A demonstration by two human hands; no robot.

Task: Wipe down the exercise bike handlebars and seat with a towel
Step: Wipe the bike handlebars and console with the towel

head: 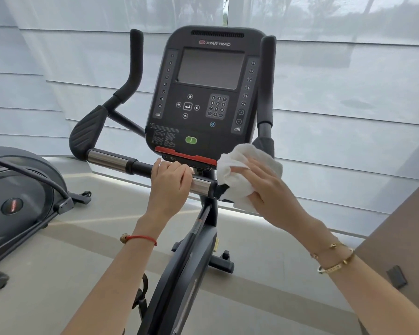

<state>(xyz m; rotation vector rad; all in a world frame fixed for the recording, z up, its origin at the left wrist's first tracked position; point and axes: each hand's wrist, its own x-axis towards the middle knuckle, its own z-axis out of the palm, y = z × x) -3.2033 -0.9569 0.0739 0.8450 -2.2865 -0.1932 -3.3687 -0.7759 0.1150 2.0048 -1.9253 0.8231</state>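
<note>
At the handlebars (111,160), left hand (171,180) grips the bar while right hand (264,184) clutches the towel (237,165) against the right-side grip; seat out of view, judged still outstanding.

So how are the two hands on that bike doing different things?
The left hand is bare and grips the handlebar directly; the right hand holds a bunched white towel against the bar's right side. The left wrist has a red string bracelet, the right wrist gold bangles. Both sit below the console.
</note>
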